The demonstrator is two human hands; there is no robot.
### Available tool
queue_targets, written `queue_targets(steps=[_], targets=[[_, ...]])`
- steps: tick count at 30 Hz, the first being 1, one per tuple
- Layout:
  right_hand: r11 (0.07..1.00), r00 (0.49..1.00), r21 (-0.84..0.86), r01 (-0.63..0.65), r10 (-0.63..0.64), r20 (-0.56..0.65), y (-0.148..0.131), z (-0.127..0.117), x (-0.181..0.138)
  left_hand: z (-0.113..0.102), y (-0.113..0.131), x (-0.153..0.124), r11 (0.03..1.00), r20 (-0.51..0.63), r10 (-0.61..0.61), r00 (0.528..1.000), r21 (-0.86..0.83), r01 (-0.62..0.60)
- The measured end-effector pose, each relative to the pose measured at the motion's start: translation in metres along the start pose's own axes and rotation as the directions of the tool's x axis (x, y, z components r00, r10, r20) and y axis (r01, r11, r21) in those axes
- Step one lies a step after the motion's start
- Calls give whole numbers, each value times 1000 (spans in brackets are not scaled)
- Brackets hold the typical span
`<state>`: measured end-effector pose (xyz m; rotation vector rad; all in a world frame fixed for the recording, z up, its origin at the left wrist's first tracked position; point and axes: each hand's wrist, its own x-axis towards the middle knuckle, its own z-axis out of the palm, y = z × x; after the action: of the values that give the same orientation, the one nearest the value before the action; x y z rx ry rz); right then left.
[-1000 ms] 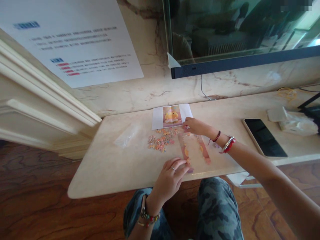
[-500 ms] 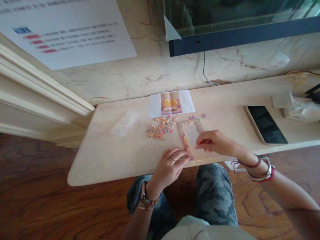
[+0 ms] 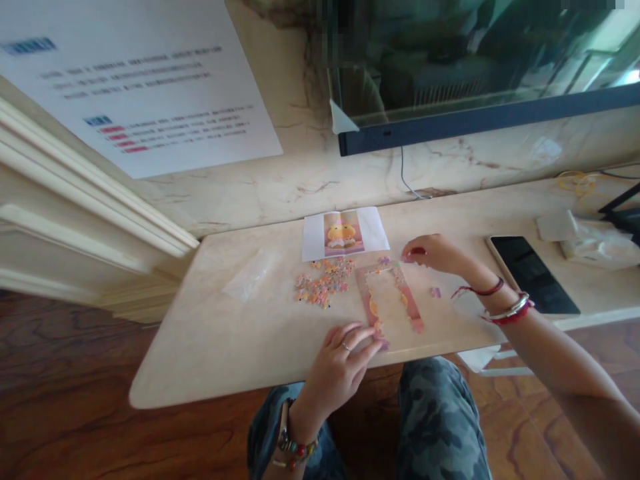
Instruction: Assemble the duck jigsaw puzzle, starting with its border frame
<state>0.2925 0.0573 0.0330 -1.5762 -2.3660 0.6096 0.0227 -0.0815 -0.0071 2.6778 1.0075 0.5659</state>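
A partly joined jigsaw puzzle border [image 3: 414, 310] lies near the table's front edge, with its middle showing bare tabletop. The fingers of my left hand [image 3: 347, 353] rest stretched out on its lower left corner. Beyond the border's upper right corner, my right hand [image 3: 433, 253] has its fingertips pinched together at the tabletop around a puzzle piece, which they mostly hide. One loose purple piece [image 3: 436, 292] lies right of the border, and another purple piece [image 3: 384, 261] sits by its top edge. Left of the border is a pile of puzzle pieces [image 3: 325, 283].
A sheet with a printed picture [image 3: 370, 230] of a yellow figure lies behind the pile. A clear plastic bag [image 3: 247, 277] is at the left. A phone or tablet [image 3: 535, 273] and a white packet [image 3: 595, 243] lie at the right. A screen [image 3: 450, 120] hangs above.
My right hand has moved from the border's lower edge up and away to the loose piece at its upper right. A purple piece now shows right of the border. My left hand stays put.
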Motion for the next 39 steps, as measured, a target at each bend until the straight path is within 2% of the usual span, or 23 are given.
queue_targets(steps=[3, 5, 9, 12, 14, 21, 25, 27, 29, 32, 34, 39], targets=[[999, 996, -42, -19, 23, 87, 16, -3, 2, -2, -1, 3, 1000, -45, 4, 999, 7, -3], [994, 999, -107, 10, -5, 50, 15, -2, 3, -4, -1, 6, 1000, -61, 2, 998, 13, -2], [983, 994, -166, 74, -86, -62, -4, 5, 21, -7, -2, 15, 1000, -81, -11, 997, 22, 13], [981, 993, -163, 109, -115, -30, -15, 11, 38, -9, -1, 19, 999, -92, -14, 996, 30, 17], [981, 994, -163, 104, -110, -25, -13, 11, 42, -10, 0, 20, 999, -96, -7, 995, 42, 11], [989, 996, -125, 82, -84, -16, 23, -1, 22, -7, -7, 15, 999, -83, -13, 996, 44, 16], [997, 999, -66, 45, -47, -26, 25, -3, 16, -4, -5, 20, 1000, -78, -15, 997, 16, 17], [998, 998, 46, 38, -35, -56, 15, -3, 5, -6, -2, 23, 1000, -81, -10, 997, 6, 11], [950, 996, 305, 60, -35, -86, -2, 2, -14, -8, 2, 24, 1000, -75, 4, 997, 0, -4], [848, 998, 528, 47, -64, 14, -33, 20, -52, -9, 6, 21, 1000, -55, 18, 998, -17, -19], [826, 994, 564, 22, -77, 75, -50, 38, -76, -8, 8, 17, 999, -19, 12, 1000, -33, -13], [816, 998, 577, -40, 61, -17, -69, 73, -105, -4, 11, 11, 999, 48, -16, 999, -51, 19]])
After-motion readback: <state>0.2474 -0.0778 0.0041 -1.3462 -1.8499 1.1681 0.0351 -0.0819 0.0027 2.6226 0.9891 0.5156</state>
